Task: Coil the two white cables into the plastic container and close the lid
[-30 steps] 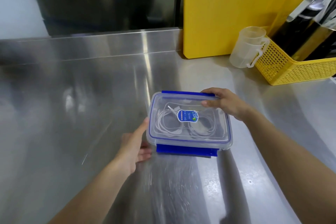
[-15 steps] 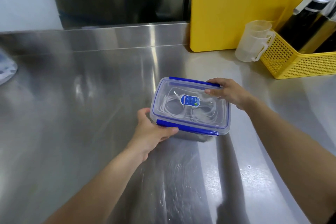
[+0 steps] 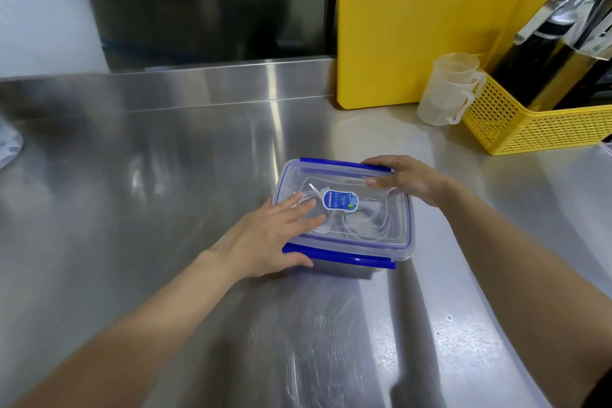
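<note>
Clear plastic container (image 3: 402, 250) sits mid-bench (image 3: 165, 209), lid (image 3: 381, 199) on, both white cables (image 3: 364, 228) coiled inside under it. Left hand (image 3: 271, 238) lies flat on the lid's near-left corner, fingers straight, pressing down to seat the seal, I'd guess. Right hand (image 3: 409, 180) pinches the lid at the far-right rim, thumb on top, fingers curled over the far blue clip (image 3: 331, 162) — likely steadying the box against that push. Near blue clip (image 3: 344, 258) looks folded down; can't tell whether the far one is latched — that's what I'd check next.
</note>
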Available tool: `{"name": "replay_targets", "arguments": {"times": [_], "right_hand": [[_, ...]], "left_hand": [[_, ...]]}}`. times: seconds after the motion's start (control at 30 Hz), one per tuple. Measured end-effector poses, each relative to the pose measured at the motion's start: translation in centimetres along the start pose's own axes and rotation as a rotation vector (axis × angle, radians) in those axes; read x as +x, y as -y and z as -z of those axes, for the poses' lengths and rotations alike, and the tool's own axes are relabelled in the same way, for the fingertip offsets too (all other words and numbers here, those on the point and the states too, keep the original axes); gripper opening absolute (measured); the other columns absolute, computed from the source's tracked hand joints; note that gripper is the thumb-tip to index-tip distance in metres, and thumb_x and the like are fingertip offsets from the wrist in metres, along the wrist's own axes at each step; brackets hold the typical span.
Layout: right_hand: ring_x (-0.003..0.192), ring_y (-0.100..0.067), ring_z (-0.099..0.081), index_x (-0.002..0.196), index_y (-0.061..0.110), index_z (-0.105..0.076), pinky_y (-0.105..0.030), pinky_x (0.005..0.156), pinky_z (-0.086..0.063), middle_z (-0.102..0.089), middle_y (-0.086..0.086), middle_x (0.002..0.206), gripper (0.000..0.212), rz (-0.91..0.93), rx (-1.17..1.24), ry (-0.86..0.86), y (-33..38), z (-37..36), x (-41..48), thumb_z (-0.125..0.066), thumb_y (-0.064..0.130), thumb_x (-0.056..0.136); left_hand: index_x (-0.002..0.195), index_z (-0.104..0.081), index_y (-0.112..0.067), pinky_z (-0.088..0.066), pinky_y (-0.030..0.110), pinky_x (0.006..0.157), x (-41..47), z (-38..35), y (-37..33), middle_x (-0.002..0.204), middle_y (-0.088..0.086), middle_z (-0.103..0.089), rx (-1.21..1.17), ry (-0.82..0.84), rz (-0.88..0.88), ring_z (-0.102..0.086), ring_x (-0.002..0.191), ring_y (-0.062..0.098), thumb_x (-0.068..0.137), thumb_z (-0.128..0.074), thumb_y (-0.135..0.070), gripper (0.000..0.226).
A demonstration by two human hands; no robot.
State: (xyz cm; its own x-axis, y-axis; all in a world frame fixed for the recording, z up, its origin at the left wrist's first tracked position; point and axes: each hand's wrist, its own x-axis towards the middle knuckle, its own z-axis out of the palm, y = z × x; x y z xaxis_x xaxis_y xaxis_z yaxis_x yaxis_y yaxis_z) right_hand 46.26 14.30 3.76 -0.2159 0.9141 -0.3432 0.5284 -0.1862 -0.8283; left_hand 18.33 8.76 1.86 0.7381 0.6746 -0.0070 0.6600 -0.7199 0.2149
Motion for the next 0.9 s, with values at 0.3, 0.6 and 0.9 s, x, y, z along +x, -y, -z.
{"name": "replay_targets", "arguments": {"times": [0.3,0.6,0.9], "right_hand": [[0.097,-0.022,-0.061,0.108,0.018,-0.060,-0.028,0.075,-0.054,-0.063,-0.008,0.108,0.026,0.014,0.059,-0.063,-0.5,-0.2,0.4,-0.064,0.012,0.083],[0.095,-0.027,-0.064,0.108,0.012,-0.063,-0.036,0.078,-0.055,-0.065,-0.012,0.107,0.027,0.005,0.078,-0.106,-0.3,-0.4,0.2,-0.067,0.010,0.081],[0.089,-0.020,-0.065,0.104,0.018,-0.063,-0.021,0.068,-0.056,-0.066,-0.007,0.103,0.026,0.035,0.075,-0.046,-0.1,-0.6,-0.4,-0.069,0.013,0.079]], "left_hand": [[0.114,-0.066,-0.010,-0.057,0.052,0.075,-0.1,-1.7,-0.3,0.117,0.012,-0.068,0.131,-0.275,-0.102,-0.061,0.112,0.033,0.086,-0.045,-0.039,0.045],[0.114,-0.065,-0.009,-0.052,0.057,0.085,-0.3,-1.7,-0.5,0.118,0.010,-0.067,0.042,-0.236,-0.053,-0.060,0.114,0.031,0.094,-0.034,-0.041,0.050],[0.127,-0.054,-0.024,-0.025,0.034,0.110,-1.6,-1.7,0.1,0.142,-0.009,-0.040,-0.334,-0.351,0.201,-0.023,0.135,0.002,0.078,-0.043,-0.069,0.068]]}}
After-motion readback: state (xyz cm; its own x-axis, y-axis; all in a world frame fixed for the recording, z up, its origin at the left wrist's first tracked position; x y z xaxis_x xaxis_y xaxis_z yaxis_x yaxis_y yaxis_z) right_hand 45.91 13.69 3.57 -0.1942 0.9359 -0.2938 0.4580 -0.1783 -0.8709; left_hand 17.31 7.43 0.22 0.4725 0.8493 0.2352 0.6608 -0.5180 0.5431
